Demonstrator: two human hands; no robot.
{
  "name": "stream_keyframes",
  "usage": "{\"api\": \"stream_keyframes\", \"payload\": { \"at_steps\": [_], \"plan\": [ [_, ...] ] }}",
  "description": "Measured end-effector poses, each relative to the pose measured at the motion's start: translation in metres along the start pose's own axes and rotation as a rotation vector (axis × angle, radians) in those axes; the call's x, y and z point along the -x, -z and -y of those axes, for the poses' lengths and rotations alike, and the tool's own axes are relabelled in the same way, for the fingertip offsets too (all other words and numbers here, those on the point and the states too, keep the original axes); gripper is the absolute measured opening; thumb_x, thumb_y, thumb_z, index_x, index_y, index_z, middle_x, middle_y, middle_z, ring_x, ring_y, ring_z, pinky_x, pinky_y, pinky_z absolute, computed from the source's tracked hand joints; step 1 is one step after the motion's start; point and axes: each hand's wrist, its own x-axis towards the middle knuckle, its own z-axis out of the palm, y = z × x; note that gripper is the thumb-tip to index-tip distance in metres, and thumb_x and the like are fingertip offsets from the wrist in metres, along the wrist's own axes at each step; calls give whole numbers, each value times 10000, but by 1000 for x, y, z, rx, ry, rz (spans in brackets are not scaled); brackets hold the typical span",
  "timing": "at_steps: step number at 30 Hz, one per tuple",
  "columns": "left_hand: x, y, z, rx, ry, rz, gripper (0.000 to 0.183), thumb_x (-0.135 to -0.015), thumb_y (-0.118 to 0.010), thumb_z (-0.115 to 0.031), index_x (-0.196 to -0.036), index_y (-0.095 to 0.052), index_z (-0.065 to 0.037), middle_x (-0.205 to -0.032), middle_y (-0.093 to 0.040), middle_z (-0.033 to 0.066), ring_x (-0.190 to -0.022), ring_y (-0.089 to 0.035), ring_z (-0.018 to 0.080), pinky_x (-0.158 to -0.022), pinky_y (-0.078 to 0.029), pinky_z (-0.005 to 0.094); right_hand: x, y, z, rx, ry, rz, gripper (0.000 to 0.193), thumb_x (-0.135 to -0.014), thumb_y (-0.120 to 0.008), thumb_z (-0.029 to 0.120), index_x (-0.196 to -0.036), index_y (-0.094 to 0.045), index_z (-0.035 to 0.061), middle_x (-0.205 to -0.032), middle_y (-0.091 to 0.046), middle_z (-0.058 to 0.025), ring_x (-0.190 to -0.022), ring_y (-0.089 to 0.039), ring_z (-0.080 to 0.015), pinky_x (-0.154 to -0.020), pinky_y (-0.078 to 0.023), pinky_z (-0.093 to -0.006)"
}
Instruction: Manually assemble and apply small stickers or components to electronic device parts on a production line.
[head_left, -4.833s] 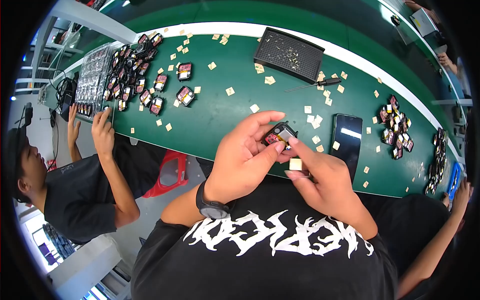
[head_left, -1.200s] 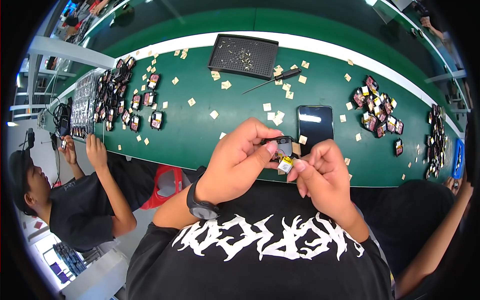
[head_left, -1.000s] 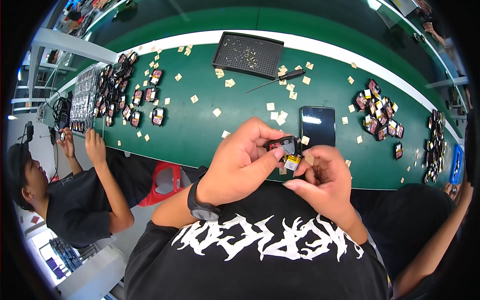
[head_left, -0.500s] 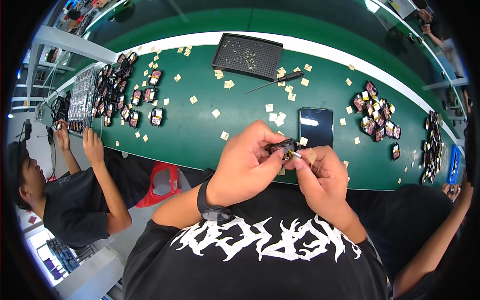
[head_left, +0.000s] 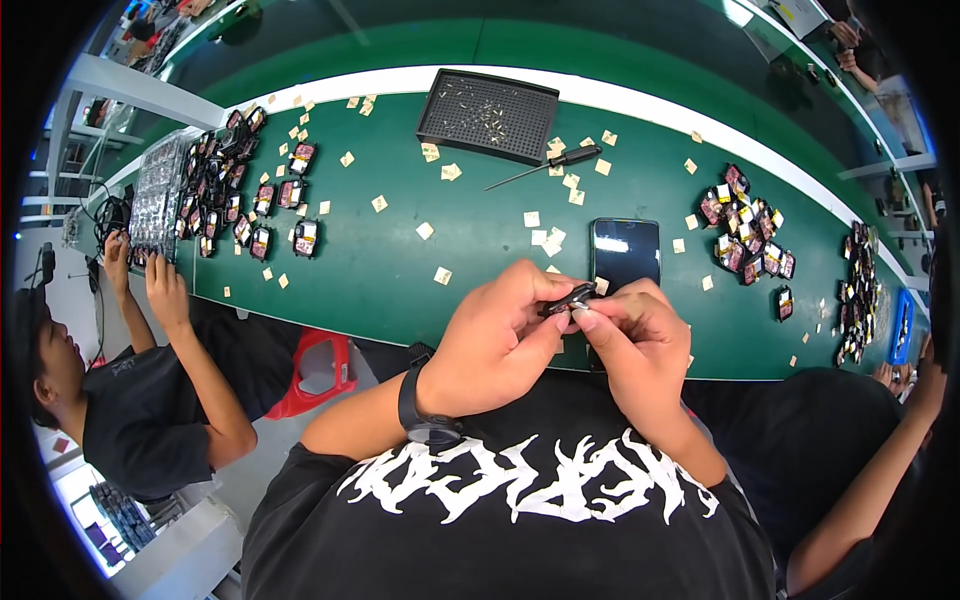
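Above the table's near edge, my left hand (head_left: 500,335) grips a small black electronic device housing (head_left: 572,298) between thumb and fingers. The housing is tilted, so its inside is mostly hidden. My right hand (head_left: 640,335) is closed against it, its thumb and forefinger pinching a small silver part (head_left: 580,311) at the housing's near side. Fingertips cover most of that part. Just beyond my right hand lies a dark-screened phone (head_left: 627,250).
Small cream paper squares (head_left: 425,230) are scattered over the green table (head_left: 370,290). Farther off are a black tray (head_left: 485,115) with small metal pieces and a screwdriver (head_left: 560,163). Similar housings lie in piles at left (head_left: 215,170) and right (head_left: 745,225). A co-worker (head_left: 140,390) sits at left.
The housing has tipped, so its open inside no longer faces up. My right fingers have closed in on it, and the cream square at them has gone out of sight.
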Motion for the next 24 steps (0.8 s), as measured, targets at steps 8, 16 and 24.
{"api": "stream_keyframes", "payload": {
  "at_steps": [8,16,24],
  "plan": [
    [7,7,9,158,11,69,237,-988,-492,118,-1208,-464,33,-1290,-581,224,-1228,-610,244,-1009,-542,387,-7,-5,3,-304,-245,-26,213,-878,-746,-65,-987,-576,1,-808,-569,9,-650,-504,-13,-619,-514,-183],
    [3,7,11,224,155,-42,252,-980,-538,108,-1209,-461,35,-1190,-622,191,-1160,-655,252,-974,-577,385,-14,5,11,-270,-351,95,120,-942,-704,13,-1029,-624,-8,-874,-617,-4,-789,-574,-48,-724,-511,-222],
    [6,40,10,227,39,-252,260,-968,-547,114,-1197,-479,12,-1178,-639,227,-1073,-691,301,-921,-606,366,-12,106,3,548,-115,-363,219,-878,-760,35,-1083,-688,5,-873,-617,13,-634,-426,-27,-562,-360,-212]
  ]
}}
